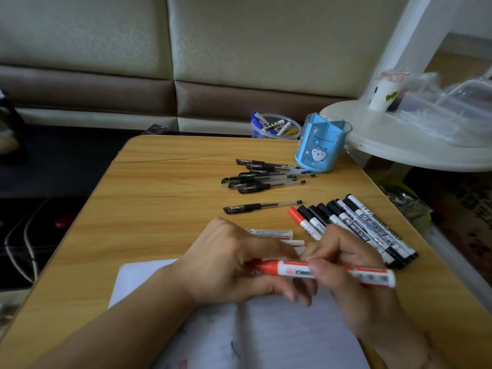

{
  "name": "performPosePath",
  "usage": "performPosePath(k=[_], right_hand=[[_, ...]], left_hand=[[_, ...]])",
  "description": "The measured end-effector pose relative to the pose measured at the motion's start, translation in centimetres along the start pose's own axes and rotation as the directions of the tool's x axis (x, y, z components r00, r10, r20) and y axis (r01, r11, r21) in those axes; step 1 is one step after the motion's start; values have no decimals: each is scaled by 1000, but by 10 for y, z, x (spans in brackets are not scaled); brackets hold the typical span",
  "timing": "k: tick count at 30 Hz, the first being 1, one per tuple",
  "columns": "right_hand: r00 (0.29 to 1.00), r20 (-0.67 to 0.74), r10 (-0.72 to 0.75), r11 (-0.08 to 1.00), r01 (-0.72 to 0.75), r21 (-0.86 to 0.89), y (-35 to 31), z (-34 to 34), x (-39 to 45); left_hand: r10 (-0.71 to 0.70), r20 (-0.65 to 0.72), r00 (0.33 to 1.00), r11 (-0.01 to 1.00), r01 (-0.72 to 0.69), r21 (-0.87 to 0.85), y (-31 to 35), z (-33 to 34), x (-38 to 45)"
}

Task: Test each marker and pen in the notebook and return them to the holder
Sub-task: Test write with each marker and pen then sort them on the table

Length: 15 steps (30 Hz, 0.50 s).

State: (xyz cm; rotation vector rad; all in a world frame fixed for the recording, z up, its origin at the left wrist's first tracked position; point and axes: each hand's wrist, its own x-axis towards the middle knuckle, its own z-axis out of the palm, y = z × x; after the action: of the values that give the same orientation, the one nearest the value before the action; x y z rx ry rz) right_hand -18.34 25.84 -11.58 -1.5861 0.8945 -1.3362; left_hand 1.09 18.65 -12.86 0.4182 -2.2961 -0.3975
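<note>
Both hands grip a red-capped white plastic marker [319,271] lying crosswise, left hand [234,265] pinching its cap end, right hand [346,265] its barrel.

light: soft, dim daylight – brightest at upper right | shadows: faint on the table [165,187] | blur: hands [229,265] smeared, far right hazy | distortion: wide-angle bowing at edges
</note>
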Motion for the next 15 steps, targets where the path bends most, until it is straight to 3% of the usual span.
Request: performPosePath(k=[3, 6, 9, 15], right_hand=[[989, -147, 27, 995, -13, 94, -4, -1, 4], [983, -143, 111, 993, -115, -19, -5, 3, 8], [981, -85, 173, 970, -184, -158, 5, 13, 5], [989, -90, 115, 951, -136, -277, 20, 27, 2]], left_hand=[[-213, -193, 958, 956, 163, -245, -7, -3, -4], [-427, -391, 816, 881, 278, -382, -18, -2, -7], [-533, -419, 735, 835, 374, -405, -23, 1, -5], [-548, -408, 730, 823, 383, -420, -20, 2, -3]])
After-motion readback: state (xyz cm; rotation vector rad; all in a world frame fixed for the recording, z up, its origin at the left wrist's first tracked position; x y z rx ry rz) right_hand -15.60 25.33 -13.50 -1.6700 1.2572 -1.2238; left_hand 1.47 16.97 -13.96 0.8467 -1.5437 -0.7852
